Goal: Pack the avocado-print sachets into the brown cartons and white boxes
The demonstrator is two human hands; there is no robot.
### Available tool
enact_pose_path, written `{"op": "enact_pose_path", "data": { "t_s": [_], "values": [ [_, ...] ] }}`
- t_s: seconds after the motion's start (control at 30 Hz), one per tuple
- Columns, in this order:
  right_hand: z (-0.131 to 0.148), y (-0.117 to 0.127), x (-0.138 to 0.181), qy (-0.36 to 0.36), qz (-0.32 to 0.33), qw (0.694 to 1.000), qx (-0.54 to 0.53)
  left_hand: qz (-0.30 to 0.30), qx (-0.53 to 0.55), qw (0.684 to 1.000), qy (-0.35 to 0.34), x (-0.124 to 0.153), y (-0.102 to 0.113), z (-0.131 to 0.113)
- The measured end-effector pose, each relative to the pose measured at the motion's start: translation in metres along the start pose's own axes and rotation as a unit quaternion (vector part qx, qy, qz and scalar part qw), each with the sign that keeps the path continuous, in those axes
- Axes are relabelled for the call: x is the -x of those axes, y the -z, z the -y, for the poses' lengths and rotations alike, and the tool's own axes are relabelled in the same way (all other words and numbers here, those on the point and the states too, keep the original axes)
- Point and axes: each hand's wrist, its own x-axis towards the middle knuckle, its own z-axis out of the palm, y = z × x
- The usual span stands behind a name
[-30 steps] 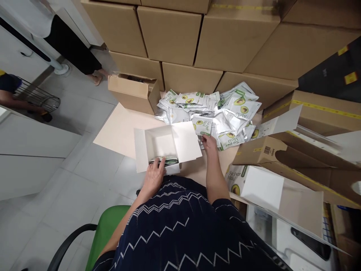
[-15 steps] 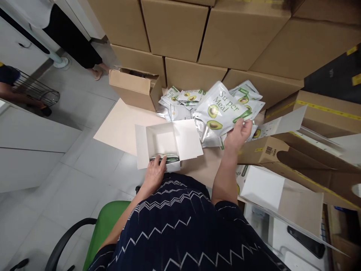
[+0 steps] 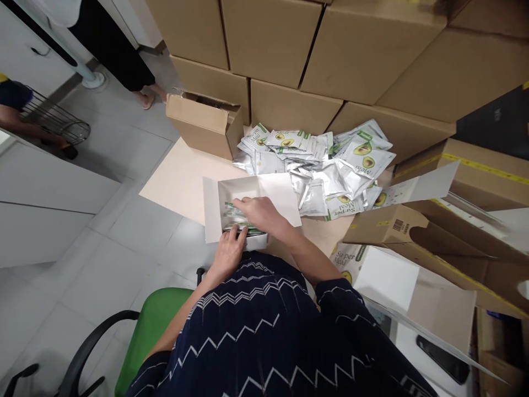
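A white carton point(image 3: 276, 194) stands open in front of me, its flaps spread to the sides. Several flat pouches are in it along the near wall. My left hand point(image 3: 230, 251) grips that near wall, with fingertips hooked over onto the pouches. Inside the carton my right hand point(image 3: 262, 214) is closed on a silver-and-green pouch point(image 3: 232, 212), partly hidden by the fingers. Behind and right of the carton lies a heap of "Super Meal" pouches point(image 3: 330, 179) with avocado pictures.
A small brown box point(image 3: 202, 124) stands at the table's back left, before stacked cardboard boxes point(image 3: 268, 33). Open cardboard boxes point(image 3: 413, 226) and another white carton point(image 3: 388, 275) are on the right. A green chair point(image 3: 152, 325) is behind me; another person's legs point(image 3: 111, 44) show upper left.
My right hand has carried a pouch from the heap leftward into the white carton. My left hand stays at the carton's near wall.
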Motion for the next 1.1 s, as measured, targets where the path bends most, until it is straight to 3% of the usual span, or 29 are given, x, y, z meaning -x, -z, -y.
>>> {"op": "enact_pose_path", "data": {
  "t_s": [0.17, 0.33, 0.57, 0.83, 1.1],
  "values": [
    [-0.011, -0.029, -0.039, 0.043, 0.077, 0.996, 0.023, -0.017, 0.039, 0.999, 0.005, 0.001, -0.003, -0.001],
    [-0.024, -0.05, -0.053, 0.034, 0.166, 0.984, -0.051, -0.065, 0.074, 0.995, -0.012, 0.006, -0.006, 0.001],
    [-0.028, -0.04, -0.042, 0.049, 0.228, 0.962, -0.14, -0.137, 0.053, 0.989, -0.037, 0.015, -0.003, 0.01],
    [-0.02, -0.051, -0.045, 0.008, 0.254, 0.967, -0.021, -0.149, 0.04, 0.986, -0.062, 0.019, 0.009, 0.014],
    [-0.02, -0.039, -0.052, 0.101, 0.325, 0.94, -0.032, -0.15, 0.034, 0.987, -0.039, 0.015, 0.009, 0.016]
  ]
}}
